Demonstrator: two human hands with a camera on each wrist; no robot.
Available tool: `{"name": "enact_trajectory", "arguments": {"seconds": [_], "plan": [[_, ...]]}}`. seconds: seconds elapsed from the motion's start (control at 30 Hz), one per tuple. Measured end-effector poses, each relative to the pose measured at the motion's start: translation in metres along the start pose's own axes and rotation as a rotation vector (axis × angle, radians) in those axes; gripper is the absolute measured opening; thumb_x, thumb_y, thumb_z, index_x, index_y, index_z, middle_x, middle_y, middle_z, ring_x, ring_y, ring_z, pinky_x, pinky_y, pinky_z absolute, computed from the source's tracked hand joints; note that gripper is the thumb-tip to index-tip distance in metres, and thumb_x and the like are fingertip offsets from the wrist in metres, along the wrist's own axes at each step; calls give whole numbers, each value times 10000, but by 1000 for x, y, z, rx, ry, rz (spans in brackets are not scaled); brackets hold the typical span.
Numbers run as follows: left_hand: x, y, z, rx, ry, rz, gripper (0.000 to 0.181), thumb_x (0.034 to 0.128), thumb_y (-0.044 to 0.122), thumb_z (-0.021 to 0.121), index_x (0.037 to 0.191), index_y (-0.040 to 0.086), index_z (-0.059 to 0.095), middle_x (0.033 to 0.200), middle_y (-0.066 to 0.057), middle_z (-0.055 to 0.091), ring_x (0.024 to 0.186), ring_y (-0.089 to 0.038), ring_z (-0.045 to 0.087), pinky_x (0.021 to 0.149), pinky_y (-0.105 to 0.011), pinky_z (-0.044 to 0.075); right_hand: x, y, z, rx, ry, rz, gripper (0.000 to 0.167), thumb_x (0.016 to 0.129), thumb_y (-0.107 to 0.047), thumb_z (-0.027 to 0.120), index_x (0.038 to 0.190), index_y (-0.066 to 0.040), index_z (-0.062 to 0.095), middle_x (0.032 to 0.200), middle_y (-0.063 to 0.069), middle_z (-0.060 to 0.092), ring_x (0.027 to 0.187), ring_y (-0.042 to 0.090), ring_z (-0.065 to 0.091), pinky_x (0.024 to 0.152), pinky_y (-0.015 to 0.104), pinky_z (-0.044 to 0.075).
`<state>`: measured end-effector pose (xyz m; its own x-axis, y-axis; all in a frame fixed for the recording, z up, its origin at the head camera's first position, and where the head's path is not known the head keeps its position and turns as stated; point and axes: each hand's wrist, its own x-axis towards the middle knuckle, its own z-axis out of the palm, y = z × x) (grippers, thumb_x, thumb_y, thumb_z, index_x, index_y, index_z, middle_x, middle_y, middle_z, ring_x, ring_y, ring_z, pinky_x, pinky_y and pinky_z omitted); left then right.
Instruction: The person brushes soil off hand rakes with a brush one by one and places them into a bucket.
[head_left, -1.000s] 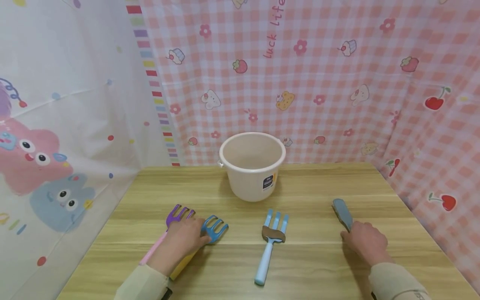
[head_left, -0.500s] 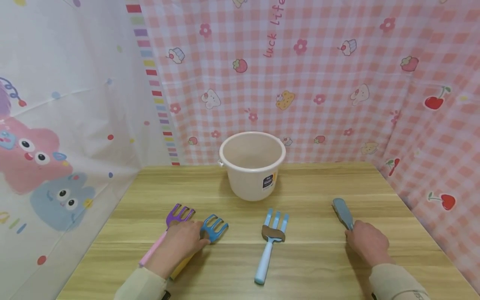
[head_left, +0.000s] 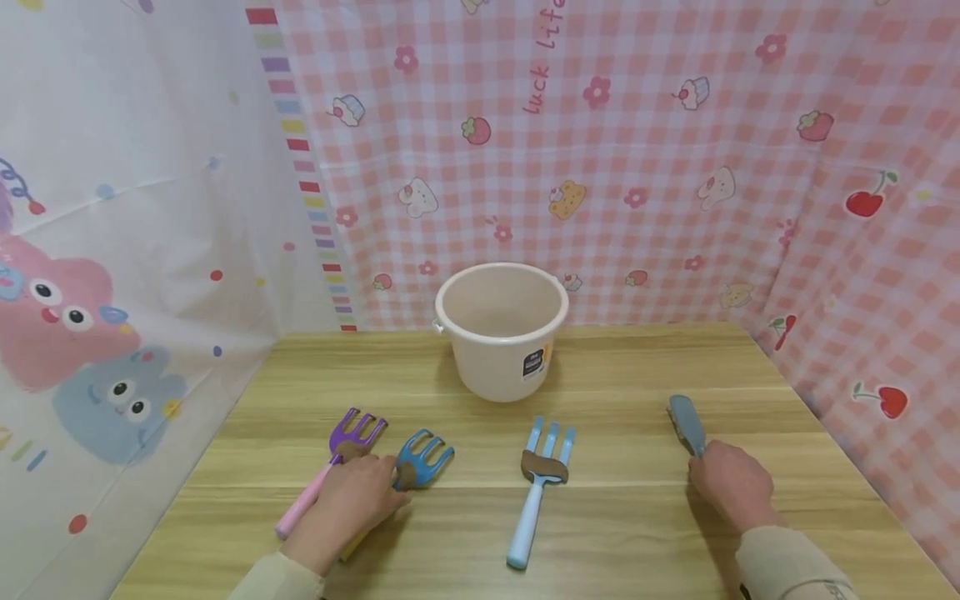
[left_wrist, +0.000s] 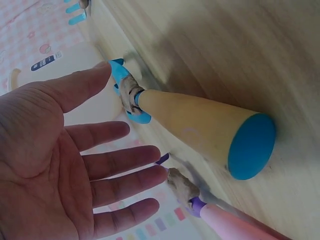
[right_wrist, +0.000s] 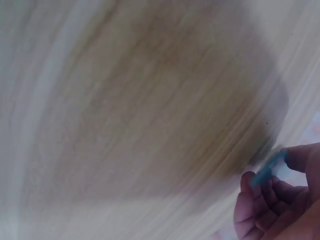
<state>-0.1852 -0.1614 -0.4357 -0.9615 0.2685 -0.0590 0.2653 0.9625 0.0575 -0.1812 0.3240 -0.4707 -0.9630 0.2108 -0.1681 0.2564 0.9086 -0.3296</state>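
My left hand (head_left: 347, 507) hovers over the yellow handle of a small rake with a blue head (head_left: 424, 460). In the left wrist view, the fingers and thumb of this hand (left_wrist: 55, 155) are spread beside the yellow handle (left_wrist: 195, 120), holding nothing. To its left lies a rake with a purple head (head_left: 352, 432) and pink handle (head_left: 306, 503). At the right, my right hand (head_left: 733, 487) grips a tool with a grey-blue head (head_left: 686, 421); its handle is hidden by the hand. The right wrist view shows fingers and thumb of this hand (right_wrist: 280, 205) pinching a teal part (right_wrist: 269, 169).
A cream bucket (head_left: 498, 371) stands upright at the back middle of the wooden table (head_left: 622, 533). A light blue fork (head_left: 528, 521) with a brown patch lies between the hands. Printed cloths (head_left: 600, 150) hang behind and at both sides.
My left hand has drawn slightly back and left, uncovering more of the blue rake's neck and the purple rake. The right hand stays at its tool, almost unmoved.
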Motion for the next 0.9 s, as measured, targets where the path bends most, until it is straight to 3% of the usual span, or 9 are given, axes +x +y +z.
{"name": "enact_trajectory", "arguments": {"seconds": [0.3,0.6,0.9], "plan": [[-8,-1,4,61,76,47,426,751,415,828,855,47,639,736,-72,597,669,-257,605,601,-428,524,1,1,2,8,73,-63,295,936,-166,412,714,-6,522,685,140,533,616,295,529,525,465,460],[-11,-3,12,61,36,42,387,770,400,808,778,74,599,729,-56,562,669,-240,580,615,-445,517,0,-4,3,16,105,-69,300,945,-168,429,707,-11,522,677,127,525,607,289,522,536,465,458],[-13,-9,27,42,105,44,363,755,304,819,654,106,532,640,-44,537,577,-238,569,508,-431,486,-4,-11,6,38,155,-100,293,951,-163,466,707,-8,509,666,110,501,591,275,501,515,437,442]]}}
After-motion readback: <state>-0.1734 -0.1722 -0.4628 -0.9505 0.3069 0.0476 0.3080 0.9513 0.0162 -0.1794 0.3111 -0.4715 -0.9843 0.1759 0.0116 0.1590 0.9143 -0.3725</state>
